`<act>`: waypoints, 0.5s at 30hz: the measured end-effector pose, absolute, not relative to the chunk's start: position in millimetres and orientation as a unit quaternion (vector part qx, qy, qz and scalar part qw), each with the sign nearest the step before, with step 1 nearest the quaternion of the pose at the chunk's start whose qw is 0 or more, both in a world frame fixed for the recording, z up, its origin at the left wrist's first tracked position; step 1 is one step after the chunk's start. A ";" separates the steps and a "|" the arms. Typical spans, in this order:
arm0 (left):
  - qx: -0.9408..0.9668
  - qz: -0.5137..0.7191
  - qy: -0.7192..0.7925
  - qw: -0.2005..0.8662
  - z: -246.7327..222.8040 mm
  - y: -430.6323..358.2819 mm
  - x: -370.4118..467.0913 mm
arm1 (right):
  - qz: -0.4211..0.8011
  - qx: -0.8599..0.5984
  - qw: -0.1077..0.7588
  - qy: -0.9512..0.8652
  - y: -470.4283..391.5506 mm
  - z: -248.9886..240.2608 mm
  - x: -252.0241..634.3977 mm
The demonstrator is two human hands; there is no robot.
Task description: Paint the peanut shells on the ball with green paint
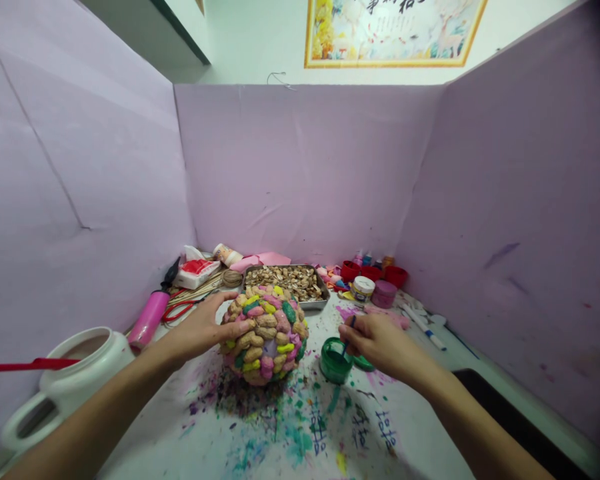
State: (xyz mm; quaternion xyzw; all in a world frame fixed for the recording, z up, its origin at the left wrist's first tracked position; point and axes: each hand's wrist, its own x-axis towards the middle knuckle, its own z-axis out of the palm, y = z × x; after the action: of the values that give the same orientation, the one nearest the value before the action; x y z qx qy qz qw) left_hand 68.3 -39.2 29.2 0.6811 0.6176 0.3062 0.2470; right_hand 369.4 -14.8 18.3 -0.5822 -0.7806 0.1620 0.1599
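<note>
A ball covered in peanuts (pixel 267 337), some of them painted pink, yellow and green, rests on the paint-stained table. My left hand (pixel 220 327) grips its left side, with the thumb across the front and fingers over the far side. In my right hand (pixel 373 337) is a thin dark paintbrush (pixel 349 337), pinched between thumb and fingers. The brush's lower end reaches into an open jar of green paint (pixel 334 369), so its bristles are hidden. Behind the jar, partly under my right hand, lies a green lid (pixel 364 363).
Behind the ball stands a metal tray of peanut shells (pixel 325 303). Red cups (pixel 395 276) and paint jars are at the back right, with a marker (pixel 433 339) nearer. On the left are a white pitcher (pixel 87 363), a pink bottle (pixel 150 319) and red scissors (pixel 179 311). Lilac panels enclose three sides.
</note>
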 end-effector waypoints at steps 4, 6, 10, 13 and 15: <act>0.684 0.308 0.613 0.248 29.3 -40.1 69.5 | 0.164 -0.584 0.155 -0.780 -15.7 19.4 367.5; 0.684 0.306 0.614 0.247 28.8 -39.9 69.4 | 0.165 -0.587 0.153 -0.777 -16.0 19.8 367.1; 0.685 0.301 0.620 0.236 26.6 -38.0 68.4 | 0.164 -0.593 0.149 -0.774 -16.6 20.0 367.4; 0.688 0.305 0.620 0.222 24.3 -36.2 67.7 | 0.166 -0.589 0.147 -0.777 -17.1 19.3 368.0; 0.689 0.309 0.620 0.213 23.3 -35.4 67.6 | 0.169 -0.586 0.148 -0.779 -17.1 18.7 368.2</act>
State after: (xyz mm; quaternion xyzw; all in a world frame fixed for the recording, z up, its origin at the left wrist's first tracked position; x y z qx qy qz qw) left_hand 67.6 -35.4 23.3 0.6890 0.6201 0.3086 0.2133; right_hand 368.2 -17.1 18.7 -0.5862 -0.7785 0.1687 0.1478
